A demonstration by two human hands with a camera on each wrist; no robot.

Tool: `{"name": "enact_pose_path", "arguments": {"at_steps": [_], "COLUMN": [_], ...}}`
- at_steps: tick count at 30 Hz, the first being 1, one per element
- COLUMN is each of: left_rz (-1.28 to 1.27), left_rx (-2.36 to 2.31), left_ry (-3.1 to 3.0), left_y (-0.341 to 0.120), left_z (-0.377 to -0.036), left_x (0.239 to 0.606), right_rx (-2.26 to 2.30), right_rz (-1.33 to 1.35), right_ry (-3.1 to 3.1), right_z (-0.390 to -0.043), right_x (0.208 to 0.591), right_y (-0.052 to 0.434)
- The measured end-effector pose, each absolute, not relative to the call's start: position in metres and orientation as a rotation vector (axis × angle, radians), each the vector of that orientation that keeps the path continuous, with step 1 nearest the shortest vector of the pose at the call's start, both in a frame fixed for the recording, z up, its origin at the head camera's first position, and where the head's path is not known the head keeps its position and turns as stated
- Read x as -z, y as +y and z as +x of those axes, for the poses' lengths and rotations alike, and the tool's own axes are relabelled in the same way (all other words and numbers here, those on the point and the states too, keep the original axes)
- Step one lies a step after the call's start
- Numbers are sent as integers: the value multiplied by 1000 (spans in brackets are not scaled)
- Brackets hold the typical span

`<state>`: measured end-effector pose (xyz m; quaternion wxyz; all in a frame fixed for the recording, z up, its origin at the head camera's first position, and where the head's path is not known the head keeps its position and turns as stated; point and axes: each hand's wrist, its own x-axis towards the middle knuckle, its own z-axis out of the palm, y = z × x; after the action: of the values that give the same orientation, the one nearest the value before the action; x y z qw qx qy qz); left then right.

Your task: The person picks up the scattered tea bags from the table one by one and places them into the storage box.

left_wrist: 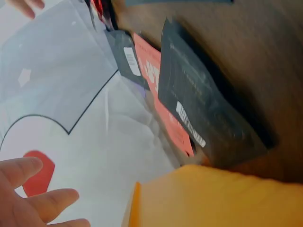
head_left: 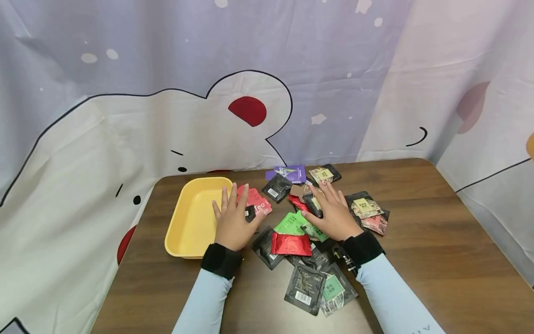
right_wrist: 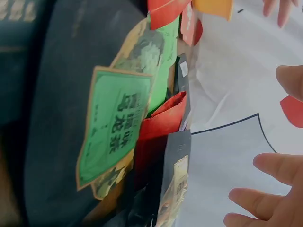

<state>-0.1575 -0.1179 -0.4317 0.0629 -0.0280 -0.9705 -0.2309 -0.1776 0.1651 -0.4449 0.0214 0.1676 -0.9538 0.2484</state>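
A loose pile of tea sachets covers the middle of the table, with a red foil sachet [head_left: 292, 244], a green sachet [head_left: 290, 224] and a black sachet [head_left: 306, 288] among them. My left hand [head_left: 235, 222], fingers spread, is over the right side of the yellow tray [head_left: 177, 241] and beside a pink tea sachet [head_left: 259, 204]. Over the pile's right part, my right hand [head_left: 337, 217] also spreads its fingers. Neither hand holds anything. In the left wrist view a black sachet [left_wrist: 203, 99] lies close by the tray; a green-labelled sachet [right_wrist: 116, 127] fills the right wrist view.
At the back lie a purple sachet [head_left: 294, 174] and a black one with a yellow label [head_left: 325, 174]. More sachets [head_left: 367, 206] lie right of my right hand. A patterned curtain [head_left: 333, 93] hangs behind the wooden table [head_left: 434, 241].
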Motion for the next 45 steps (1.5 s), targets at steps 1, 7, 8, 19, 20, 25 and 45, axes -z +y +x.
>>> {"name": "enact_pose_path", "arguments": {"at_steps": [1, 7, 8, 19, 20, 25, 45], "left_rz": [-74, -13, -5, 124, 133, 256, 682], "left_rx": [701, 723, 729, 741, 727, 710, 1058], "left_ry": [-2930, -2904, -2902, -2858, -2855, -2867, -2878], "left_y": [-120, -136, -139, -181, -186, -214, -279], "left_z": [-157, -155, -155, -146, -144, -130, -82], "left_x": [431, 423, 421, 412, 411, 402, 446], "right_rx": [-770, -764, -765, -792, -789, -777, -812], "right_rz": [516, 495, 493, 464, 462, 465, 469], "right_ry": [-2963, -2987, -2990, -3048, -3050, -3048, -3094], "right_z": [-178, -180, -180, -182, -182, -184, -188], "right_x": [446, 450, 450, 460, 461, 462, 473], "right_y": [165, 166, 166, 170, 170, 170, 174]}}
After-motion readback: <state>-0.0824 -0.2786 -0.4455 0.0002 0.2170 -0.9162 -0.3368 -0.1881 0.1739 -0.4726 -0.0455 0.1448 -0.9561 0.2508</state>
